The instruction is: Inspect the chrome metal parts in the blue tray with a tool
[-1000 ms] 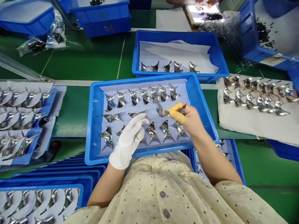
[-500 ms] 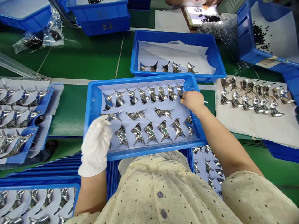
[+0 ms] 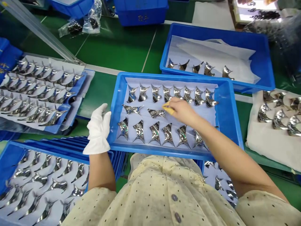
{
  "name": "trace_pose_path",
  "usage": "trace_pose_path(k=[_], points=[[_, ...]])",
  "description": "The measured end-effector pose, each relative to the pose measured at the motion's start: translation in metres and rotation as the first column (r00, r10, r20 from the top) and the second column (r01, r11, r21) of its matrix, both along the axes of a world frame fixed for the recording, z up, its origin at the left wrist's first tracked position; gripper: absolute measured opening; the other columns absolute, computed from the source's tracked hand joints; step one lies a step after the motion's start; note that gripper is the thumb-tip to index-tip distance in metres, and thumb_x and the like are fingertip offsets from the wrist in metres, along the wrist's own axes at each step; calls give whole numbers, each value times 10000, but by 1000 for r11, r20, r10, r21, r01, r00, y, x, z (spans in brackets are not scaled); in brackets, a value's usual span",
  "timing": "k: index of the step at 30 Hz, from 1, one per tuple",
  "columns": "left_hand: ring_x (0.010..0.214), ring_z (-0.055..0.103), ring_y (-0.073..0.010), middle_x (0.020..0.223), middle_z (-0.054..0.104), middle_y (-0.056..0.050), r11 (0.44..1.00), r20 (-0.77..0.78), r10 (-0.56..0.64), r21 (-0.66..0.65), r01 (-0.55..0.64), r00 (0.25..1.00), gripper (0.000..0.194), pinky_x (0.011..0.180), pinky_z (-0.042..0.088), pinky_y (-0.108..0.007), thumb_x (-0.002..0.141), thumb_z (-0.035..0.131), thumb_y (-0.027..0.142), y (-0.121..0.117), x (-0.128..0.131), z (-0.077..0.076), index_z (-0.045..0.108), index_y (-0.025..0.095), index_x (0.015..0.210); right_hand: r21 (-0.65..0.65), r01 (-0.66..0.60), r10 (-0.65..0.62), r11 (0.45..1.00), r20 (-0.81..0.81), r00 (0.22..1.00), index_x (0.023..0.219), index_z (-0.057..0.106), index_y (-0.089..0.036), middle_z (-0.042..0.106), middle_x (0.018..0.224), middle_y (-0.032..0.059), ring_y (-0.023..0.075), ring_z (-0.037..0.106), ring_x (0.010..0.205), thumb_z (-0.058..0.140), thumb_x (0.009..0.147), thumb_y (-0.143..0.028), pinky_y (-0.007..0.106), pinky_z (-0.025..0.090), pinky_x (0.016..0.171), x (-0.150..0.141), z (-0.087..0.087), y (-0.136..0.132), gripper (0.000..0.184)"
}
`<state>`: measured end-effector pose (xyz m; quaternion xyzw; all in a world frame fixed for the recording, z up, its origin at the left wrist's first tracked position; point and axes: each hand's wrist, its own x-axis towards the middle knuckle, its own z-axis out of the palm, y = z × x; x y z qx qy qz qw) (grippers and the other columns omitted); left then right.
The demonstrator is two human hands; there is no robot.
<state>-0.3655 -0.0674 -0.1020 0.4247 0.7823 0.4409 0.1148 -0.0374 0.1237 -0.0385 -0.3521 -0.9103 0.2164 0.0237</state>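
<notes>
From here I see my right hand [image 3: 182, 111] low over the middle of a blue plastic tray [image 3: 164, 75], its fingers bunched together in yellow finger cots [image 3: 168, 108], right beside a curved chrome piece [image 3: 156, 113]; I cannot tell whether they pinch anything. My right forearm [image 3: 218, 141] crosses the tray's near right corner, above the end of the bottom row. More chrome pieces [image 3: 155, 132] lie in rows on white paper [image 3: 208, 114], which shows open to the right of my hand. My left hand [image 3: 98, 128], in a white glove, stands upright just outside the tray's left wall, fingers pressed together. Past the far rim, a second blue tray [image 3: 211, 31] holds five pieces. A white cloth [image 3: 256, 144] bearing pieces lies to the right, and a blue crate [image 3: 141, 14] carries dark stamped characters I cannot read.
</notes>
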Motion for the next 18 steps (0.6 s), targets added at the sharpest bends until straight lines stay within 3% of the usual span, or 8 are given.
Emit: trace_pose_path(k=[4,8,13,16,18], points=[[1328,635,-280,1437,665,-126,997,98,46,64,-52,994,503,1194,471,-440,986,620,454,-2,21,17,640,199,1420,29,-198,191,980,167,967,1222,741,-195,671,1233,121,228,632,891,521,970,-173,321,387,688,-84,-15,-19,335],[1279,664,-252,1386,704,-87,990,220,42,123,-70,975,456,1176,482,-432,971,658,457,-11,35,33,674,233,1368,103,-318,278,942,289,916,1192,740,-150,640,1332,172,221,614,827,418,934,-39,339,340,649,-129,-28,-17,428],[1241,675,-229,1350,715,-90,975,319,48,190,-113,947,419,1140,490,-370,971,670,435,-18,43,33,700,216,1326,60,-321,296,945,259,919,1099,773,-127,675,1304,183,236,641,866,464,956,-93,331,349,661,-133,-35,-4,342],[1187,680,-246,1292,728,-84,978,165,50,191,-81,985,354,1113,495,-395,956,690,394,-13,49,34,738,232,1267,38,-246,240,969,116,964,1148,775,-180,685,1330,123,234,660,945,524,964,-159,317,401,719,-120,-26,-4,312],[1185,661,-283,1255,738,-86,987,-9,-25,161,26,1000,320,1118,472,-427,911,749,365,-7,55,38,774,261,1213,-25,-223,222,975,-27,975,1131,778,-194,724,1259,95,219,669,968,572,949,-177,308,437,772,-108,-14,-10,276]])
